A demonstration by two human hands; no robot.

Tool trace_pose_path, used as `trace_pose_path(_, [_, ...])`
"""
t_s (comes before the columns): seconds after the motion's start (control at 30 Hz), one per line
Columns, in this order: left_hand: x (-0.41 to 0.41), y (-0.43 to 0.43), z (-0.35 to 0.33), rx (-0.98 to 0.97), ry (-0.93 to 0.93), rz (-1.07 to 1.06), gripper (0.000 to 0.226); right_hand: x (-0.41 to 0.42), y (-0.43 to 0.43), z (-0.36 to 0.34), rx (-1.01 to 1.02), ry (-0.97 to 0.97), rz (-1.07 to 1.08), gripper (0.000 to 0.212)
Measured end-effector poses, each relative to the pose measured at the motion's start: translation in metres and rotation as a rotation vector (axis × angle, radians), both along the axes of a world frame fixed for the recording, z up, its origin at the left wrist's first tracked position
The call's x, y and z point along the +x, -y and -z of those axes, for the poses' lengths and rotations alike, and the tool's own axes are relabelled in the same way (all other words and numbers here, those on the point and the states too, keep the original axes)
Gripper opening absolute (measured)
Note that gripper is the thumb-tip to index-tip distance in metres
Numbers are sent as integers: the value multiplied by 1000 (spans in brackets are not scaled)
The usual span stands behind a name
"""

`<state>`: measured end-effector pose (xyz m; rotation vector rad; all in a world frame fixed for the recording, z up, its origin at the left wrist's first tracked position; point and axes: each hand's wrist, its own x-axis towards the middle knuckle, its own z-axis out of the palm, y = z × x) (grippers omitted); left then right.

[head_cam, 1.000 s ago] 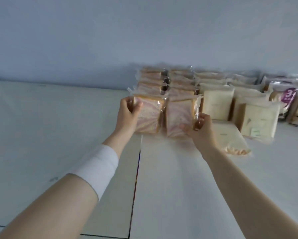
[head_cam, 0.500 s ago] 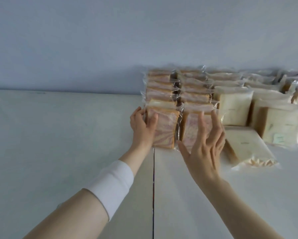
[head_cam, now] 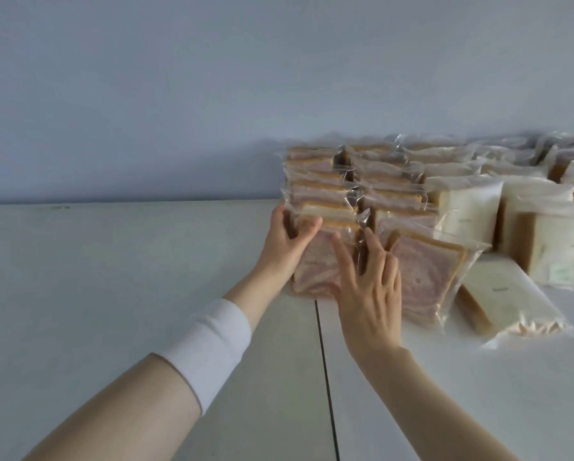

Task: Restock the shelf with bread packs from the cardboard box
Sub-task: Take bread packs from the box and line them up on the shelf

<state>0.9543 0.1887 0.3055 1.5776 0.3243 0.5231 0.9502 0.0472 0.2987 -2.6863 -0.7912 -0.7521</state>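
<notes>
Two rows of pink-swirl bread packs (head_cam: 322,181) in clear wrap stand against the back wall of the white shelf (head_cam: 112,294). My left hand (head_cam: 289,241) grips the upper left corner of the front left swirl pack (head_cam: 315,267), thumb on its face. The fingers of my right hand (head_cam: 368,284) are spread flat against that pack and the gap beside it. The front right swirl pack (head_cam: 425,274) leans tilted, untouched. No cardboard box is in view.
White bread packs (head_cam: 465,211) stand in rows to the right, and one white pack (head_cam: 505,294) lies flat in front of them. A dark seam (head_cam: 325,361) splits the shelf boards. The left half of the shelf is bare up to the wall.
My right hand has slid left, off the front right pack and onto the left pack. The front right pack now leans over at an angle. My left hand keeps its grip.
</notes>
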Motion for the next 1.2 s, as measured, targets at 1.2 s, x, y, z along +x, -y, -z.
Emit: trace_pose_path(1.2, [46,-39,-35,-261,-75,112,64,21,-17,10,87,-259,-90,81])
